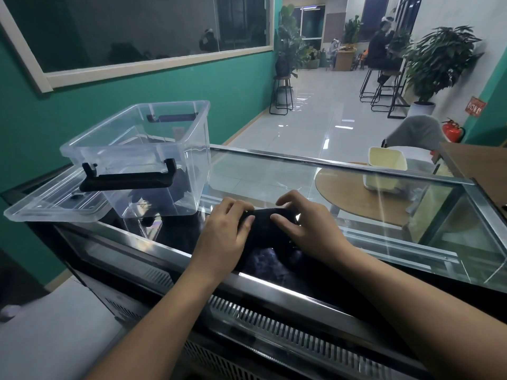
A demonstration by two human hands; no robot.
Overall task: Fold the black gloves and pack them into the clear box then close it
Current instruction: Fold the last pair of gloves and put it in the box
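Black gloves [264, 226] lie bundled on the glass worktop [274, 171], pressed under both hands: left hand [225, 234] and right hand [304, 226], fingers curled onto the fabric (not lifting it). Clear box [142, 157] stands open, just left, against a teal wall [164, 89].

Café-like shop interior, glass display counter [301, 171], bar stools [375, 86], potted plants [439, 61], round table [356, 196]

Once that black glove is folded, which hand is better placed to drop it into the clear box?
Probably the left hand: the clear box stands open on the left, nearer to it than to the right hand. Both hands rest on the black glove.
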